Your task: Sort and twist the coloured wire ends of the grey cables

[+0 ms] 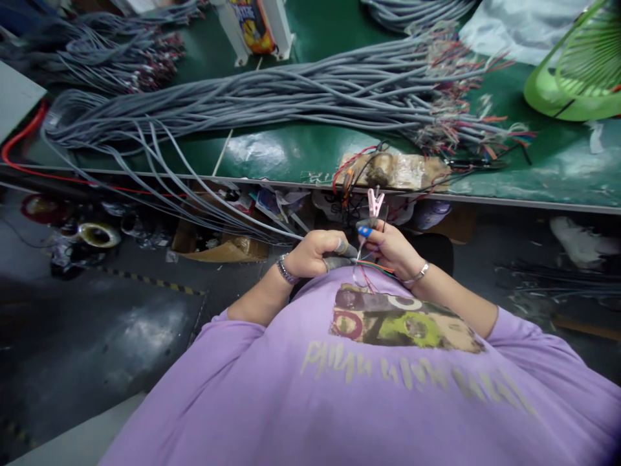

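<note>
My left hand (323,252) is closed around the end of a grey cable (272,230), with grey covers on its fingertips. Thin coloured wires (378,265), orange and green among them, fan out from that end toward the right, close to my shirt. My right hand (388,249) pinches a pale strand (359,249) that rises from the cable end; blue tape wraps one of its fingers. Just above the right fingertips a pink clip (374,202) stands at the bench edge; whether the fingers touch it I cannot tell.
A long bundle of grey cables (272,97) with frayed ends lies across the green bench (262,158). Taped cardboard (407,169) sits at the front edge. A green fan (577,71) stands right. Below are an open cardboard box (218,249) and wire spools (99,234).
</note>
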`<action>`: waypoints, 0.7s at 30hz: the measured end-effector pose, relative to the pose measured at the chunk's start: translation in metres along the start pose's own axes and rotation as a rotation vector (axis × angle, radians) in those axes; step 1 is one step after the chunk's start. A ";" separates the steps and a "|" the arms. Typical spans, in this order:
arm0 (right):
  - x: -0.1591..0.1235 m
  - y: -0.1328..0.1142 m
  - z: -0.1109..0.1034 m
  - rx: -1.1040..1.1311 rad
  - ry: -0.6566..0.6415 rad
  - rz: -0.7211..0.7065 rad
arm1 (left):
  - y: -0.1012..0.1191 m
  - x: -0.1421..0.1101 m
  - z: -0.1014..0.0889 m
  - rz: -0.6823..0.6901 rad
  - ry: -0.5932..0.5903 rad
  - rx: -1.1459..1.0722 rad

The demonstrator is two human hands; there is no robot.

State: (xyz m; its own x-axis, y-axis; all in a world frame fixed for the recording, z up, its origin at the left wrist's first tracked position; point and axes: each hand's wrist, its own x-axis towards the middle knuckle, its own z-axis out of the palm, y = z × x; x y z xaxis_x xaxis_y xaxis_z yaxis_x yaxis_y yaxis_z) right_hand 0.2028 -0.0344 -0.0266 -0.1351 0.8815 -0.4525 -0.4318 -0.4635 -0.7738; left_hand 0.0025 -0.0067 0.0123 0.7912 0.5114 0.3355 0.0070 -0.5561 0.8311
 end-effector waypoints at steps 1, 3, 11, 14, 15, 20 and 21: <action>0.001 0.000 -0.003 0.010 0.030 0.005 | 0.001 -0.001 0.001 0.017 0.033 0.039; 0.000 0.000 -0.012 0.031 0.059 0.024 | 0.003 -0.002 0.002 0.060 0.102 0.111; -0.032 0.001 -0.023 -0.098 -0.144 0.027 | -0.005 -0.005 0.008 0.090 0.176 0.284; -0.044 -0.007 -0.010 -0.177 -0.035 -0.218 | -0.006 -0.003 0.009 0.064 0.184 0.259; -0.049 -0.011 -0.006 -0.236 -0.022 -0.316 | -0.005 -0.002 0.010 0.046 0.199 0.243; -0.065 -0.022 -0.011 -0.728 -0.342 -0.761 | -0.001 -0.002 0.007 -0.045 0.281 0.232; -0.065 -0.022 -0.014 -0.736 -0.378 -0.791 | -0.002 -0.001 0.006 -0.054 0.295 0.234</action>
State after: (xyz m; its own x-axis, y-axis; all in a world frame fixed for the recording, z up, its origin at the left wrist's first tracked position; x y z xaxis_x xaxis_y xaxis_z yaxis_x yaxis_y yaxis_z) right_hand 0.2339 -0.0827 0.0133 -0.3709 0.8630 0.3430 0.0944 0.4025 -0.9106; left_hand 0.0050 -0.0102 0.0081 0.5756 0.6921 0.4355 0.2105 -0.6400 0.7390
